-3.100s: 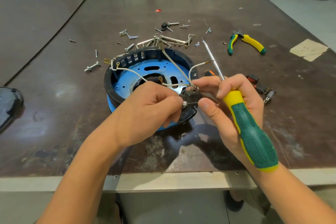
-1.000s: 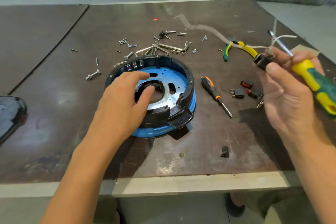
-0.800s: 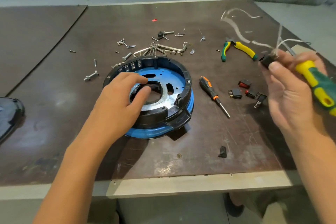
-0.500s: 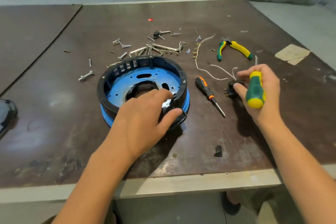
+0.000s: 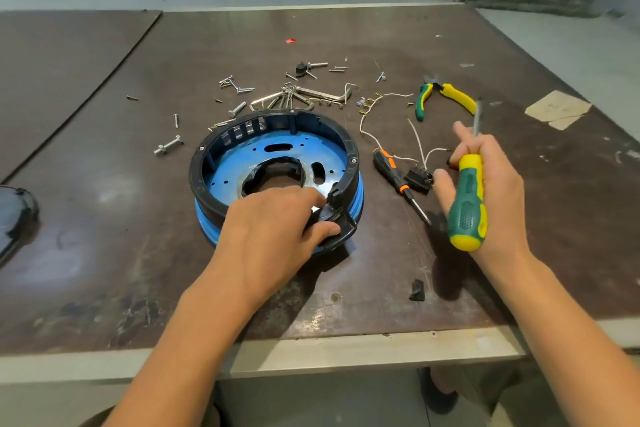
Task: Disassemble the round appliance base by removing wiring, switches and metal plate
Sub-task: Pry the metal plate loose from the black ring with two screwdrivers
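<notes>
The round appliance base [image 5: 273, 135], a black ring over a blue body, sits mid-table with a blue inner plate [image 5: 242, 163] showing. My left hand [image 5: 273, 236] grips the near rim by the black tab, thumb outside and fingers inside. My right hand [image 5: 485, 184] holds a green and yellow screwdriver [image 5: 467, 204] with its shaft pointing away, and its fingers hang loosely above the table. A black switch [image 5: 419, 178] with white wires [image 5: 367, 121] lies on the table just left of that hand.
An orange and black screwdriver [image 5: 391, 170] lies between base and switch. Green and yellow pliers [image 5: 446, 95] are at the back right. Several loose screws, bolts and hex keys [image 5: 298, 95] are scattered behind the base. A small black piece [image 5: 416, 289] lies near the front edge.
The switch and its wires were pulled out of the base, carried right and set on the table. My right hand has let go of them. My left hand moved onto the near rim.
</notes>
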Demonstrator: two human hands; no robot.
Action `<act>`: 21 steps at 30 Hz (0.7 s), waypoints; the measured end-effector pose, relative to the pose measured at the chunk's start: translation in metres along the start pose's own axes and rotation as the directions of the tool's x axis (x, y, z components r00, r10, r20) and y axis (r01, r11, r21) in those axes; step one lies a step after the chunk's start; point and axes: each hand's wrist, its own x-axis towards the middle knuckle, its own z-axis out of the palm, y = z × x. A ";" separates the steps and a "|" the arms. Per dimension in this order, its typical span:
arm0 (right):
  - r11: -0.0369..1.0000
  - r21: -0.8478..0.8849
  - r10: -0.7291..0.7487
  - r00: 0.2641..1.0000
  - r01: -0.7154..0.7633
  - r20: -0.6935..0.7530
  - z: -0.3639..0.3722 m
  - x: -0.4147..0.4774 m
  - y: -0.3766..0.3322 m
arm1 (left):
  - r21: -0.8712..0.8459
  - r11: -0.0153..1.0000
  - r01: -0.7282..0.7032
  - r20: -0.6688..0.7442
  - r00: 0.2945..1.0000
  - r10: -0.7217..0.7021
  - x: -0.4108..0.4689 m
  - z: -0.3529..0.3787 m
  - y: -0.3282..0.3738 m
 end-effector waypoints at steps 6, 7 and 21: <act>0.985 0.172 -0.060 0.969 0.018 0.241 0.017 -0.019 -0.028 | -0.031 0.999 -0.036 -0.052 0.998 0.034 -0.002 -0.009 0.000; 0.984 0.177 -0.048 0.964 0.001 0.262 0.022 -0.022 -0.032 | -0.088 0.996 -0.035 -0.085 0.996 0.027 -0.003 -0.013 -0.001; 0.557 0.826 0.021 0.995 -0.092 0.097 0.038 -0.011 -0.097 | -0.814 0.572 -0.102 -0.159 0.986 -0.050 -0.011 -0.029 -0.002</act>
